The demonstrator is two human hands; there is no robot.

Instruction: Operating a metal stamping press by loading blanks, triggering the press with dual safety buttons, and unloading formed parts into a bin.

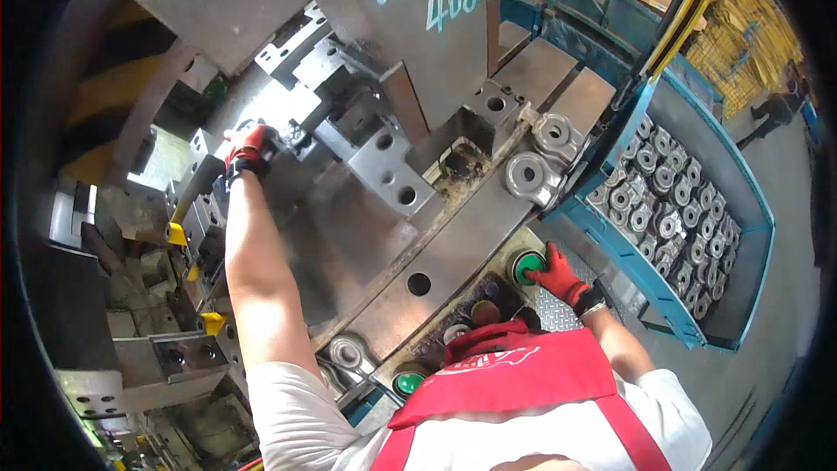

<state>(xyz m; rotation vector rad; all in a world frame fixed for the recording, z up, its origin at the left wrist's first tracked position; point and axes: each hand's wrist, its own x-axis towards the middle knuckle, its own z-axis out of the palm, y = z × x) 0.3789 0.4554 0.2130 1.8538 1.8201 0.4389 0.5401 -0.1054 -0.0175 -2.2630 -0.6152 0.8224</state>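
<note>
My left hand [248, 146], in a red glove, reaches far into the press at the upper left. Its fingers are closed on a grey metal part [272, 141] beside the steel die blocks [384, 161]; glare blurs the part's outline. My right hand [558, 277], also red-gloved, rests its fingers on a round green push button [528, 267] at the panel's right end. Those fingers are apart and grip nothing. Just beyond that button, two ring-shaped metal forgings [527, 176] lie on the press bed's right end. A similar forging [349, 352] lies near my left upper arm.
A blue metal bin [757, 235] full of ring-shaped forgings stands at the right. Another green button [408, 382] sits at the panel's left end. The heavy press ram [418, 44] hangs over the dies. A yellow-black post [689, 13] rises beside the bin.
</note>
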